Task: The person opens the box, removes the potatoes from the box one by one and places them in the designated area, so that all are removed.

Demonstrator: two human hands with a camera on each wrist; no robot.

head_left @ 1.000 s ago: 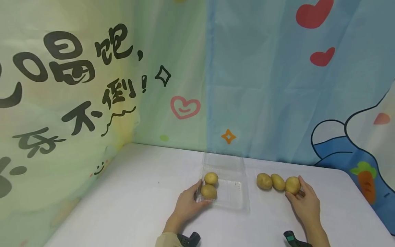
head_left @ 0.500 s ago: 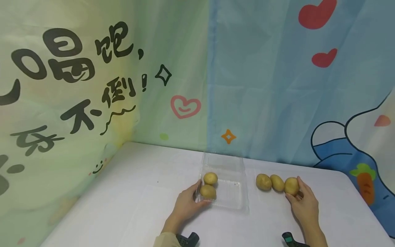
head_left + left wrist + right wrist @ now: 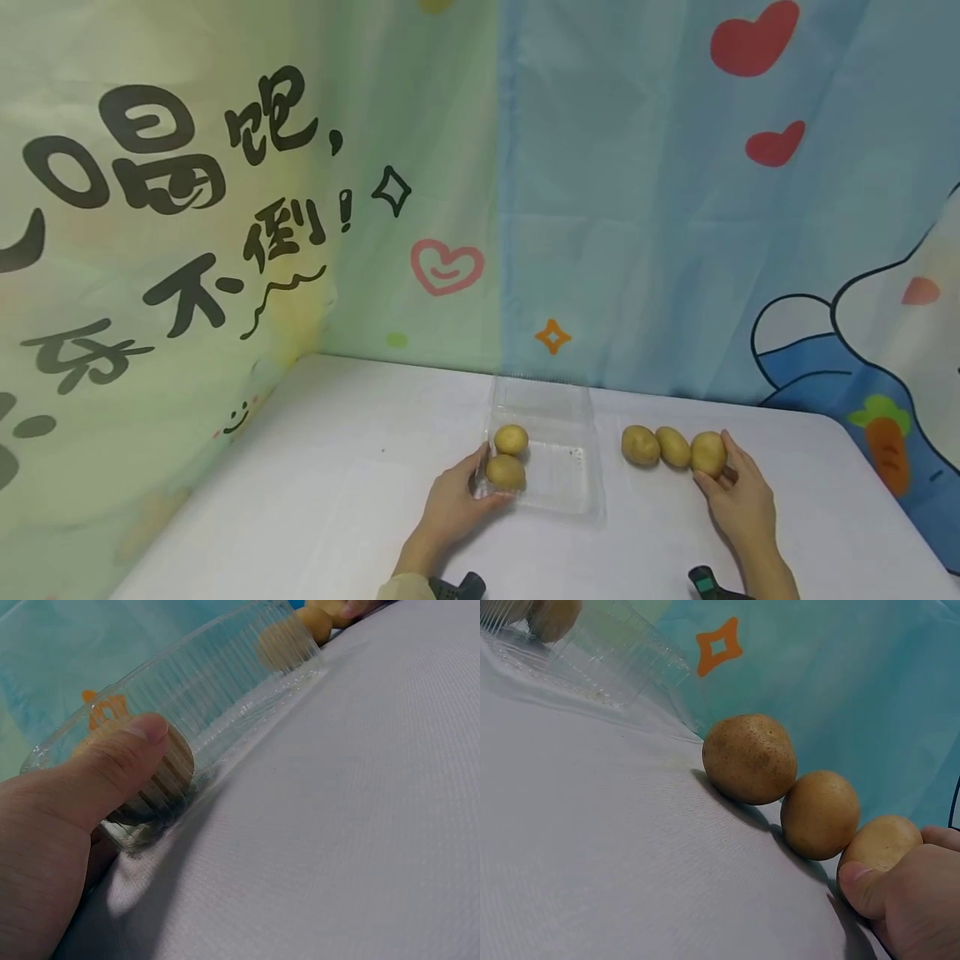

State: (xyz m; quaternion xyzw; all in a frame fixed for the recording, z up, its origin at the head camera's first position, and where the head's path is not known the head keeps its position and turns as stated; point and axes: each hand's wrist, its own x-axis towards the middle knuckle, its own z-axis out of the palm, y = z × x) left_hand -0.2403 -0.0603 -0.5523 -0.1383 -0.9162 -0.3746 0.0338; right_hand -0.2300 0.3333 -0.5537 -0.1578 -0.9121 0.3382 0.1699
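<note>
A clear plastic clamshell box (image 3: 558, 475) lies with its lid (image 3: 542, 397) folded back, on a white tabletop. Two potatoes, one behind the other (image 3: 512, 439), sit along its left side. My left hand (image 3: 455, 502) grips the box's front left corner, thumb pressed on the ribbed wall in the left wrist view. To the right of the box, three potatoes stand in a row: a left one (image 3: 641, 446), a smaller middle one (image 3: 673, 447) and a right one (image 3: 708, 454). With thumb and fingers, my right hand (image 3: 742, 497) pinches the right potato, which is against the middle one.
White cloth covers the table (image 3: 337, 475). Behind it hangs a printed curtain (image 3: 637, 250), blue and green, and another printed sheet (image 3: 187, 275) borders the left side. Dark straps with devices sit on both wrists.
The view shifts slightly with the head. Both hands, the box and the potatoes stay where they were.
</note>
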